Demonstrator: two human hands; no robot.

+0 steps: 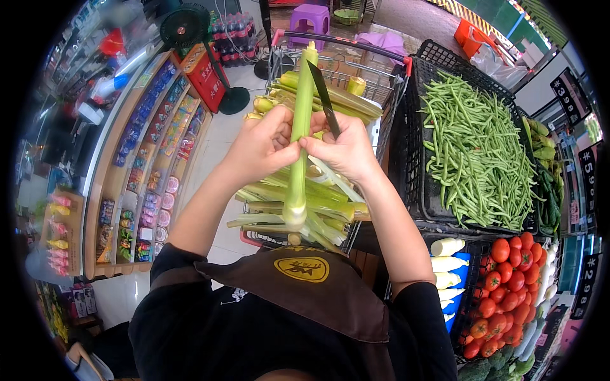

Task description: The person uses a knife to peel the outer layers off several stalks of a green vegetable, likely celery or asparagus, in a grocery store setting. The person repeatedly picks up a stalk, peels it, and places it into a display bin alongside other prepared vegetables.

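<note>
A long, pale green vegetable stalk [296, 185], which looks like an unpeeled water bamboo shoot, stands lengthwise in front of my chest. My left hand [264, 145] grips its middle from the left. In my right hand [347, 145] is a knife with a dark blade [320, 88], its tip pointing away from me. The right thumb also presses on the stalk; the knife handle is mostly hidden in the palm. Beneath both hands, a metal shopping cart [398, 102] with a red-ended handle holds several more stalks [343, 102] and loose green leaf sheaths [329, 224].
On the right, black crates hold green beans [476, 152] and tomatoes [510, 285]; pale peeled shoots [448, 280] lie on a blue tray. Shelves of packaged sweets [152, 181] line the left. Beyond are a standing fan [183, 28], bottled drinks [233, 38] and a purple stool [310, 21].
</note>
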